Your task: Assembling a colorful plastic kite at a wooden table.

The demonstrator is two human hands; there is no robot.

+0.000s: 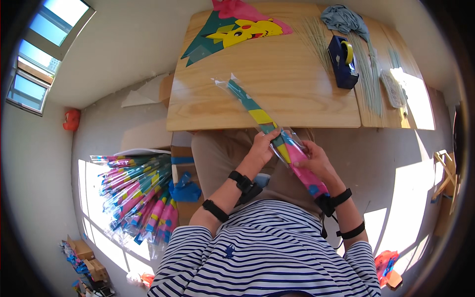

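Note:
A long, narrow folded kite (253,106) in a clear plastic sleeve, coloured teal, yellow and pink, lies slantwise before me. Its teal end reaches over the table's near edge, and its pink end comes down toward my right forearm. My left hand (265,147) is closed around the middle of the bundle. Lower down, my right hand (315,159) pinches the sleeve at the pink part, with thumb and fingers closed on it. Flat on the far left of the wooden table (217,109) rests an unfolded kite (242,34) with a yellow cartoon figure.
A dark blue tape dispenser (342,62) with yellow tape stands on the right of the table, among thin sticks (365,74). Behind it is a grey-blue cloth (344,21); a clear plastic box (393,88) sits farther right. Many sleeved kites (138,193) are heaped at my left.

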